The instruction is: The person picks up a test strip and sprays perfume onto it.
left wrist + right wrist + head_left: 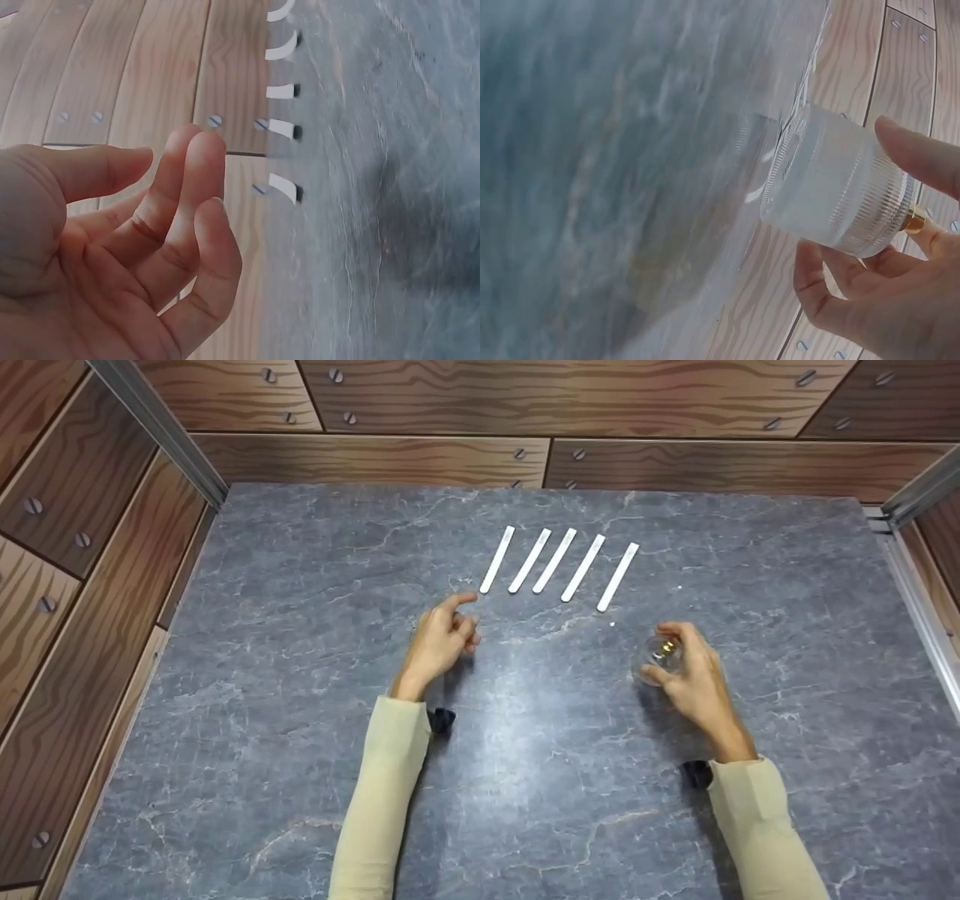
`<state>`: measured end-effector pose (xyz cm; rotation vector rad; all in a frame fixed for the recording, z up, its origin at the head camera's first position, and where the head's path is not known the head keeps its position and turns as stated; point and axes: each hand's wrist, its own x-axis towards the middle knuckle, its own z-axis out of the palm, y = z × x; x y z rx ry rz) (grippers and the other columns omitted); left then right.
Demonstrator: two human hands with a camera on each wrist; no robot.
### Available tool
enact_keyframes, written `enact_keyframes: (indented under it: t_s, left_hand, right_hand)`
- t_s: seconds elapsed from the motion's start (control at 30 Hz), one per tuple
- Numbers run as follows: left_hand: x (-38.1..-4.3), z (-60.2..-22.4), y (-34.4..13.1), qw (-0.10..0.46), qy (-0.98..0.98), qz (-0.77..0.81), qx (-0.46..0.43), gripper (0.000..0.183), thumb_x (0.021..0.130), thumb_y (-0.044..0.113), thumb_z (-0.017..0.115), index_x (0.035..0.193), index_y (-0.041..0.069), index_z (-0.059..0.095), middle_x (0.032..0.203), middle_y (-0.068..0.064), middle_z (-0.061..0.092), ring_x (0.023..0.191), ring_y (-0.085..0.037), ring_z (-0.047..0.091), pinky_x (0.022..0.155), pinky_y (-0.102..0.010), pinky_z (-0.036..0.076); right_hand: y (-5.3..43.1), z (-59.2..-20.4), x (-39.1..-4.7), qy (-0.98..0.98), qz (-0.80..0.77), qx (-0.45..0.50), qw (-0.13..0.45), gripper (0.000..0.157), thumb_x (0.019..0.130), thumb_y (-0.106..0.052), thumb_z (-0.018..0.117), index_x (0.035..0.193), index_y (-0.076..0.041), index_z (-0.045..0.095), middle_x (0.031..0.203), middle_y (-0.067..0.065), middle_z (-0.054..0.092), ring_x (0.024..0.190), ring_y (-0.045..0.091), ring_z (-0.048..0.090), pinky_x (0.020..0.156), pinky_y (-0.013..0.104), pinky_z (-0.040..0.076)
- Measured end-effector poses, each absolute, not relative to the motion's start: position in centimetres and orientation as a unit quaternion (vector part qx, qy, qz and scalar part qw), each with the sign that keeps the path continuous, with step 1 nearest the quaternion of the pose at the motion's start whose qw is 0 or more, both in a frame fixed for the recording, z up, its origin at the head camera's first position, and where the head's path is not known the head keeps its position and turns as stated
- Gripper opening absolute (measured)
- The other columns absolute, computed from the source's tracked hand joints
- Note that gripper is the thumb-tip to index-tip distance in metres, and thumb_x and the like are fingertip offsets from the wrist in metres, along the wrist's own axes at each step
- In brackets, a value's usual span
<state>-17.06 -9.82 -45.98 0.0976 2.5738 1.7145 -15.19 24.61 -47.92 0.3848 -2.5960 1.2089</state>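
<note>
My right hand [697,682] grips a clear ribbed jar [832,184] between thumb and fingers, on the right side of the table. The jar's small gold knob [916,218] points toward the palm. Whether the jar's far end touches the table I cannot tell. My left hand [441,639] holds nothing and hovers with loosely bent fingers near the lower end of the leftmost white strip [496,561]. Several narrow white strips [587,568] lie slanted in a row between and beyond the hands, with faint marks at their upper ends.
The grey marbled tabletop [300,607] carries two tiny white specks right of the strips. Wood-patterned panels [442,394] rise behind the table and along its left side. A metal rail [926,615] runs down the right edge.
</note>
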Motion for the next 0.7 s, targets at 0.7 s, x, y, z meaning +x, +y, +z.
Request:
enact_keyframes:
  t_s: [0.7]
  left_hand:
    - [-11.5, -46.2, -11.1, -0.028, 0.873, 0.48, 0.08, 0.027, 0.102, 0.007, 0.06, 0.126, -0.003, 0.067, 0.113, -0.016, 0.071, 0.104, -0.031, 0.066, 0.088, -0.044, 0.056]
  right_hand:
    - [27.6, -46.9, -13.7, -0.931, 0.303, 0.165, 0.117, 0.071, 0.085, -0.018, 0.081, 0.141, 0.008, 0.047, 0.143, 0.034, 0.046, 0.132, 0.054, 0.04, 0.109, 0.073, 0.027]
